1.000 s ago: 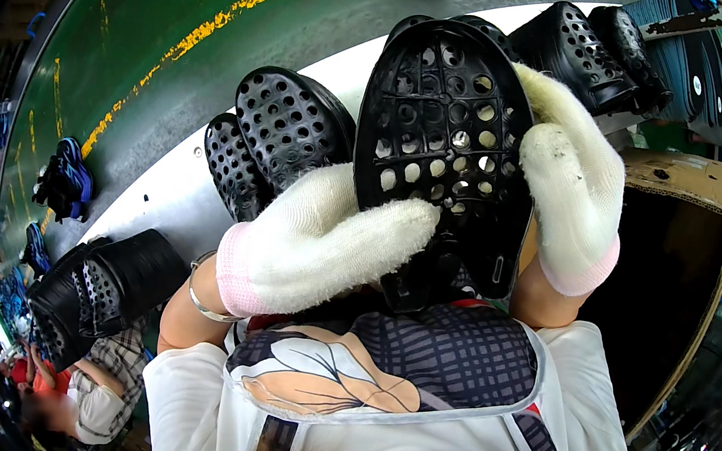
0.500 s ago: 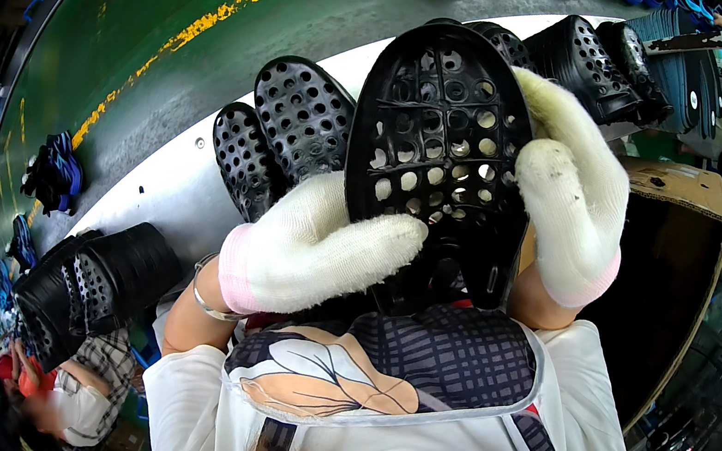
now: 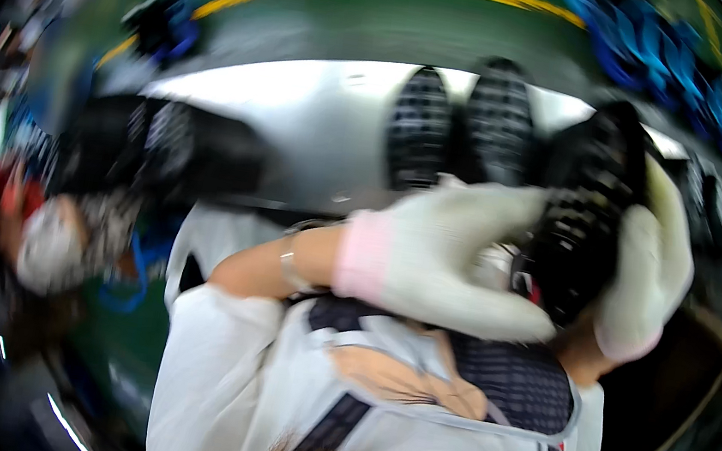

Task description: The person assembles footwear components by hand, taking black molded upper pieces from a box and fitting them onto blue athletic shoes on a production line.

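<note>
Two gloved hands clamp one black perforated clog point(image 3: 582, 217), held up at chest height over the near edge of the white bench point(image 3: 303, 114). Left hand point(image 3: 446, 252) in a white glove lies across its near side; right hand point(image 3: 649, 269) cups the far side. Frame badly blurred; finger detail unclear. Two more black clogs point(image 3: 459, 128) lie side by side on the bench, just behind. Judgement: grip from both sides looks firm; best to keep the clog steady and turn it slowly so the holes can be checked.
</note>
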### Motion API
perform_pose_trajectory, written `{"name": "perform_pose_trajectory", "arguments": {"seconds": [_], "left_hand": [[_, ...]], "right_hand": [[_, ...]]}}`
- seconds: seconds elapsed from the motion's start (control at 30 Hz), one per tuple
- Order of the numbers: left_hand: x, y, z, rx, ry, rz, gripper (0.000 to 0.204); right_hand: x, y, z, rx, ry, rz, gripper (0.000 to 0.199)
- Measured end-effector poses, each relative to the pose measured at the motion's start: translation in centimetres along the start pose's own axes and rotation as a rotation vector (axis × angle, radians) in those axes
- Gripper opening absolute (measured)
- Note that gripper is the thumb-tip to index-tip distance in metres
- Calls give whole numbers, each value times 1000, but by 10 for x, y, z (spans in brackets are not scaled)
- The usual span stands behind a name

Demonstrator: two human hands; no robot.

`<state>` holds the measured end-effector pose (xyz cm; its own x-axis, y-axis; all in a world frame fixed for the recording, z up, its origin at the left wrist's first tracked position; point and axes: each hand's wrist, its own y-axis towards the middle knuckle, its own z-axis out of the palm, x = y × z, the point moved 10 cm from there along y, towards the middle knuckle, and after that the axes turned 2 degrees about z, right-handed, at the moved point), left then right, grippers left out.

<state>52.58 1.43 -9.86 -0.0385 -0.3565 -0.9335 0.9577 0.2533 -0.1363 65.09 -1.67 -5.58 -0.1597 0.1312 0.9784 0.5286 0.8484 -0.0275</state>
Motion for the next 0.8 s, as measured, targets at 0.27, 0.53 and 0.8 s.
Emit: {"name": "perform_pose_trajectory", "arguments": {"seconds": [0.27,0.53,0.8], "left_hand": [[-37,-154,-76,-667,325,133,99],[-92,-322,-120,-1657,1755,-574,79],[-66,-316,-141,-1603,1629,-622,73]], "right_hand": [[11,-33,61,350,86,-174,66],[-12,-30,69,377,-35,66,42],[-13,-38,76,403,-106,100,40]]}}
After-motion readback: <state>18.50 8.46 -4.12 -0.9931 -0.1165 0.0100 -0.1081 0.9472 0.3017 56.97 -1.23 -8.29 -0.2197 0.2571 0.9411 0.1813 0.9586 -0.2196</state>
